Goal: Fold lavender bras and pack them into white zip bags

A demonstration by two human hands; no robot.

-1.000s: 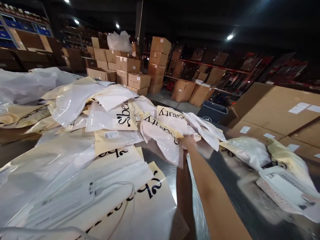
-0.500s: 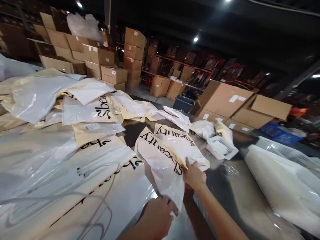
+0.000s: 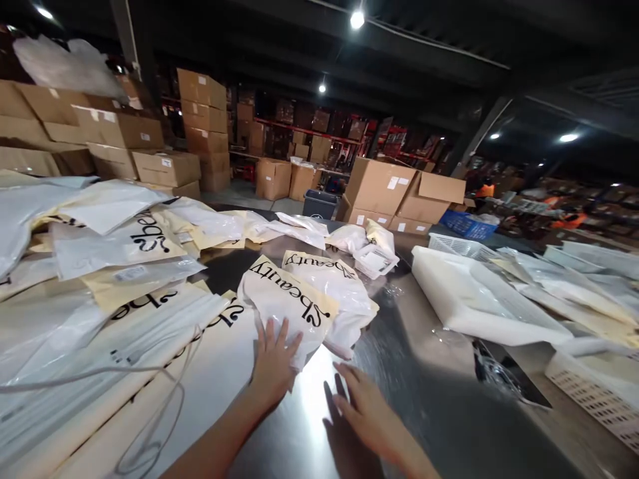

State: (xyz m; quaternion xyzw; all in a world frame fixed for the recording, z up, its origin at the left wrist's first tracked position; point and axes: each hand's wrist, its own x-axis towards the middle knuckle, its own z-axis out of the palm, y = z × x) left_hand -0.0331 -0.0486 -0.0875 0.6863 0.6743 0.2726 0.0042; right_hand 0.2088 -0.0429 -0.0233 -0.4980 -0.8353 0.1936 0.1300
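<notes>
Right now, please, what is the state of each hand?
Left hand: open, fingers spread on a printed bag.
Right hand: open, holding nothing.

Left hand [image 3: 273, 367]: bare, slim-fingered. Left forearm [image 3: 222, 429]: bare, tapering to wrist. Right hand [image 3: 365, 407]: bare, slim-fingered. Right forearm [image 3: 410, 458]: visible part bare.

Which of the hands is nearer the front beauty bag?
Left: the left hand touches the near edge of the front beauty bag, while the right hand is apart from it, lower right, over the metal table.
</notes>
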